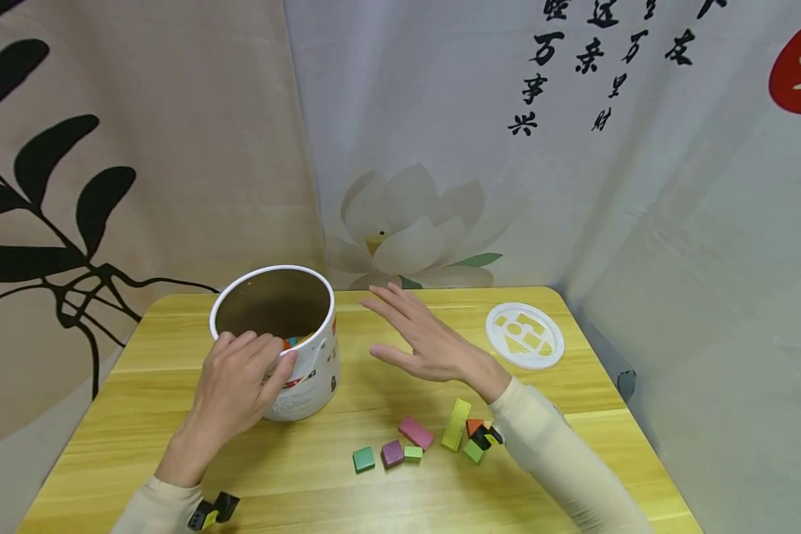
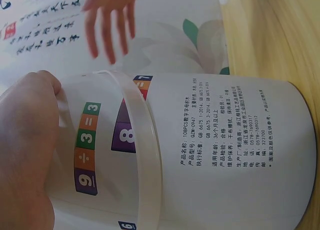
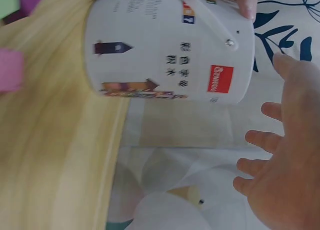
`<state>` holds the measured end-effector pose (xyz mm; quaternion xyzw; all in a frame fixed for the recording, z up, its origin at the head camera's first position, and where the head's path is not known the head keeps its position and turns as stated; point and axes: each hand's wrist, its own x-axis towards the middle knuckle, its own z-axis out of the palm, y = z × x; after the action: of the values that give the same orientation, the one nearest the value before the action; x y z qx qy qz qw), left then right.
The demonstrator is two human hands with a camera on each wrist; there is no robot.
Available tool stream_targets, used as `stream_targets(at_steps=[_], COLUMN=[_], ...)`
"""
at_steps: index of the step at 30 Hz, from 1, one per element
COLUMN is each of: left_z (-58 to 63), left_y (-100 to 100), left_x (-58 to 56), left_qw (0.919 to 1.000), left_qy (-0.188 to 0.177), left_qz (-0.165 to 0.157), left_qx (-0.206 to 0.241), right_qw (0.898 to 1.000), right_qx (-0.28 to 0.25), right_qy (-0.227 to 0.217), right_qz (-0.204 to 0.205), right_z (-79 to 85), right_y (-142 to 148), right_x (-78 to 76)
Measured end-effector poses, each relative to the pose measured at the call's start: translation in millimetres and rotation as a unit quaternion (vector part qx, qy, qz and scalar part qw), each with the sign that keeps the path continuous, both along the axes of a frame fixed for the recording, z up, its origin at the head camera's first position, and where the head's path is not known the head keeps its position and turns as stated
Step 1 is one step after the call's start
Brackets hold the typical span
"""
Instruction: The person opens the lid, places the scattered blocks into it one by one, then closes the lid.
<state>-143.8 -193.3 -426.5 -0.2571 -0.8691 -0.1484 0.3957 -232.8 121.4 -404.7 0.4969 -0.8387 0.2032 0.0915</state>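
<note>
A white toy-block bucket (image 1: 305, 386) with printed sides and a plastic handle (image 2: 142, 155) stands upright on the table, lidless. Over its near rim my left hand (image 1: 245, 374) grips the wall, thumb outside and fingertips hidden inside. A bit of orange and blue shows within the bucket, too little to identify. My right hand (image 1: 419, 334) hovers to the right of the bucket, fingers spread, apart from everything. In the right wrist view that hand (image 3: 285, 150) also holds nothing.
Several wooden blocks lie at the front: a teal cube (image 1: 363, 459), a purple block (image 1: 392, 453), pink (image 1: 416, 432) and yellow-green (image 1: 456, 424) bars, some partly behind the right sleeve. A white lid with shaped holes (image 1: 552, 354) lies flat at the right. Printed curtains stand behind the wooden table (image 1: 294, 489).
</note>
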Motion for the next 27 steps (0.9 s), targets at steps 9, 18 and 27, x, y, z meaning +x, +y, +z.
stream_targets(at_steps=[9,18,27], left_z=[0.4,0.2,-0.4], left_y=[0.1,-0.1,-0.8], left_x=[-0.1,0.3,0.0], left_qw=[1.0000,1.0000,1.0000], left_qy=[0.001,0.002,-0.002], left_qz=[-0.007,-0.005,-0.003], left_qx=[0.003,0.000,-0.001], right_qw=[0.997,0.995,0.993], right_qx=[0.023,0.050,0.089], right_qy=[-0.054,-0.063,-0.065], right_qz=[-0.043,-0.050,-0.045], right_z=[-37.4,-66.6,-93.6], right_y=[49.5,86.9,106.5], right_x=[19.6,43.5,66.1])
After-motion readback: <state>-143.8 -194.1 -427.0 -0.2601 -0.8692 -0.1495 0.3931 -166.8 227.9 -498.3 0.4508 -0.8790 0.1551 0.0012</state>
